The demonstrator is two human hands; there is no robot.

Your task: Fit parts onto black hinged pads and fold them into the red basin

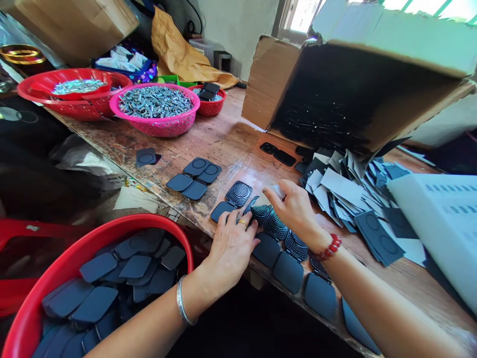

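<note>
A row of black hinged square cases (288, 271) runs along the table's front edge, lids folded toward me and round ribbed discs (296, 245) on their far halves. My left hand (233, 243) lies over the row near its left end, fingers spread and bent down onto a case, holding nothing. Just right of it, my right hand (298, 211) pinches a pale, whitish piece (275, 193) between thumb and fingers, close above the ribbed discs. Its exact kind is unclear. A disc-topped case (238, 193) lies unfolded beyond my left fingertips.
A red tub (190, 248) of black cases stands at lower left. Further back are a pink basket (164, 128) of small metal pins and a red basket (40, 84). A cardboard box (268, 79), loose dark and grey sheets (343, 186) and a white foam block (443, 199) occupy the right.
</note>
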